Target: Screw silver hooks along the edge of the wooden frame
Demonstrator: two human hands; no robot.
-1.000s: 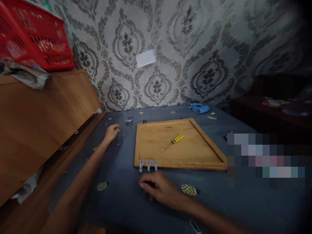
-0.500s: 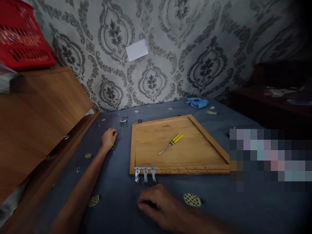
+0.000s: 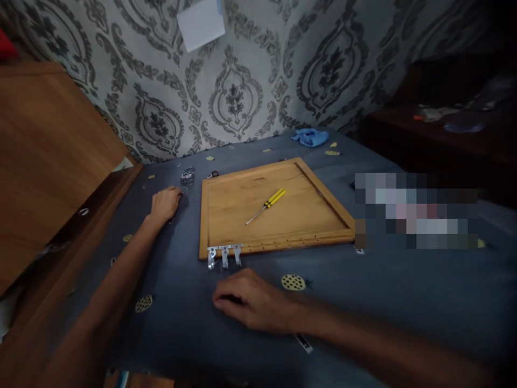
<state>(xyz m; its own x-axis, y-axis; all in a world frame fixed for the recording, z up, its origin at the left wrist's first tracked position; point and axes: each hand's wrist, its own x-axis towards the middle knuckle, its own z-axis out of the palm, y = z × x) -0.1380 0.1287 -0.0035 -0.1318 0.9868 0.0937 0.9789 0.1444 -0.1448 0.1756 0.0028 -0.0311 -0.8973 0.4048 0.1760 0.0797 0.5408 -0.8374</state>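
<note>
A shallow wooden tray-like board (image 3: 210,215) lies on the blue patterned cloth (image 3: 363,291). A yellow-handled screwdriver (image 3: 266,205) rests on it. Three metal hooks (image 3: 223,255) hang from its near left edge. My left hand (image 3: 165,203) reaches out to the left of the board, fingers curled over small metal parts on the cloth, close to a shiny pile of hooks (image 3: 187,176). My right hand (image 3: 250,300) lies knuckles up just in front of the three hooks, fingers curled under; whatever is beneath them is hidden.
A wooden cabinet (image 3: 44,156) stands along the left side. A blue rag (image 3: 310,137) lies by the patterned wall. A dark side table (image 3: 440,134) with clutter is at the right. Small metal bits are scattered on the cloth.
The view has tilted down and shifted, so everything sits higher left in the picture. My left hand has drawn slightly in over the small parts; my right hand stays in front of the hooks.
</note>
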